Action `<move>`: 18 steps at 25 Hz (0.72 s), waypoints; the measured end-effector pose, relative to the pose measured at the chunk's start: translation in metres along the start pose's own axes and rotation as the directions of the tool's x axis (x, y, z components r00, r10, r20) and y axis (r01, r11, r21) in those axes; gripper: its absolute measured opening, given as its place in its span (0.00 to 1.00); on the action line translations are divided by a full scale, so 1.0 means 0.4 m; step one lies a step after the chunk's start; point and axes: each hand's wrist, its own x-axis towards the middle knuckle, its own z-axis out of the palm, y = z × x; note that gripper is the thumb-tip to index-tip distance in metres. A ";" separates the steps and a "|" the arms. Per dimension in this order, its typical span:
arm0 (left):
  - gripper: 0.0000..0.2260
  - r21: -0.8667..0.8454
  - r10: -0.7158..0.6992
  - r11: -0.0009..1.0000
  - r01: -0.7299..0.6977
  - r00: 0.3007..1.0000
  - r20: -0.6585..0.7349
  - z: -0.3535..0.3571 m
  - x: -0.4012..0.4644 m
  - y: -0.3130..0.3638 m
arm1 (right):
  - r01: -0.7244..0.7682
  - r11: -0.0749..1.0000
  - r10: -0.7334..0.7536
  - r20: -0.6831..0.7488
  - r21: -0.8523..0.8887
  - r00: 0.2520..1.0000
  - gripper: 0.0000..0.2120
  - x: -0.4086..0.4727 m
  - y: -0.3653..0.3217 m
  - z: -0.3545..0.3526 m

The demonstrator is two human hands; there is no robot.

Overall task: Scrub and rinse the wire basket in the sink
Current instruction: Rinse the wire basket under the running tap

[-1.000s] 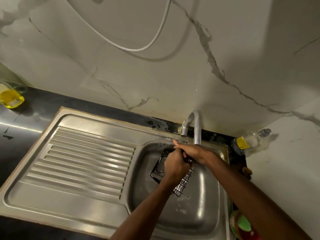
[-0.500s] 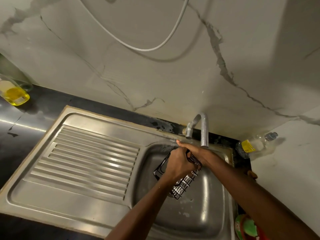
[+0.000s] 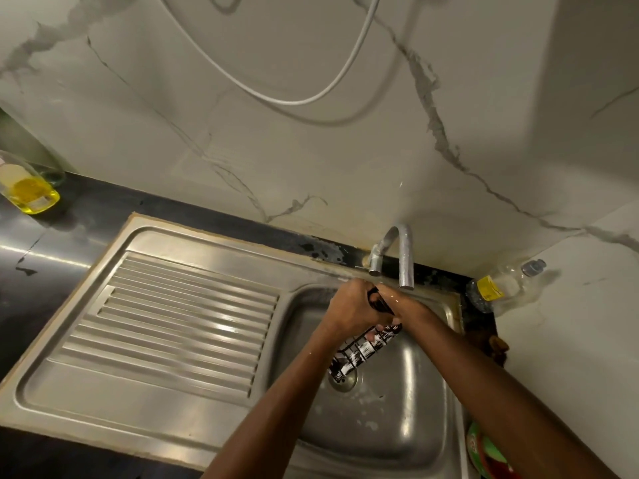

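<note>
Wire basket (image 3: 363, 347) gripped between left hand (image 3: 352, 311) and right hand (image 3: 403, 307), hanging below them over sink (image 3: 408, 409)

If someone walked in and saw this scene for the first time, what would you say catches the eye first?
Both hands, the left hand and the right hand, meet over the sink basin, gripping a black wire basket just below the curved faucet. After that, the bright yellow liquid in the bottle on the dark counter at far left stands out, and the white hose looping across the marble wall.
</note>
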 end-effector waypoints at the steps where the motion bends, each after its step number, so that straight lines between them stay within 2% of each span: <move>1: 0.14 0.006 -0.012 1.000 0.012 1.000 -0.015 0.018 0.001 -0.003 | -0.011 0.999 0.011 -0.004 0.048 1.000 0.12 0.004 0.014 -0.003; 3: 0.15 0.020 -0.069 0.997 0.069 0.998 -0.004 0.049 0.006 -0.008 | -0.104 0.988 0.108 -0.026 0.111 0.994 0.13 0.050 0.065 -0.021; 5: 0.18 0.035 -0.104 0.994 0.103 0.994 0.032 0.072 0.015 -0.013 | -0.192 0.969 0.195 -0.009 0.153 0.981 0.20 0.089 0.110 -0.030; 8: 0.17 0.074 -0.041 0.997 0.031 0.989 0.140 0.073 0.024 -0.012 | -0.257 0.956 0.258 0.015 0.138 0.966 0.29 0.094 0.139 -0.055; 10: 0.17 0.057 0.022 0.998 -0.035 0.977 0.214 0.051 0.020 -0.005 | -0.256 0.953 0.257 0.019 0.161 0.966 0.28 0.059 0.120 -0.054; 12: 0.21 0.042 0.060 0.996 -0.072 0.967 0.249 0.036 0.013 -0.004 | -0.232 0.950 0.224 0.063 0.210 0.973 0.26 0.053 0.121 -0.064; 14: 0.23 0.068 0.028 0.997 -0.045 0.974 0.225 0.037 0.012 -0.001 | -0.238 0.946 0.223 0.093 0.221 0.970 0.23 0.059 0.101 -0.062; 18: 0.19 0.160 0.001 0.987 -0.015 0.996 0.090 0.046 0.018 -0.005 | -0.298 0.934 0.296 0.038 0.200 0.954 0.20 0.094 0.071 -0.033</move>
